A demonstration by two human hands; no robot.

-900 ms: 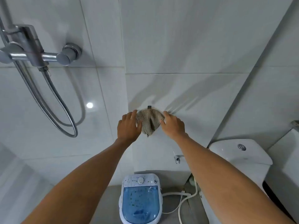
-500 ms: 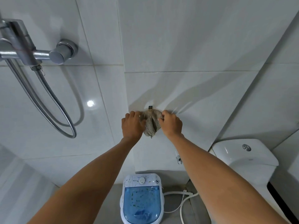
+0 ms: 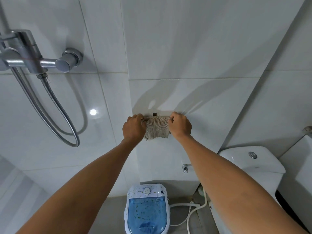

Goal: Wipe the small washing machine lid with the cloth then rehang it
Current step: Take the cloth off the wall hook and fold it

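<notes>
Tiled wall, hands gripping cloth edges

Large glossy white wall tiles, thin grout lines; chrome shower mixer upper left, braided hose looping below; ceiling-light glint on tile; white toilet cistern right; small wall tap; grey floor; white hose.

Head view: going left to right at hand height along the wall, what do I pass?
Shower hose → left hand → cloth → right hand. Both hands grip the cloth's top corners just below the wall hook.
</notes>
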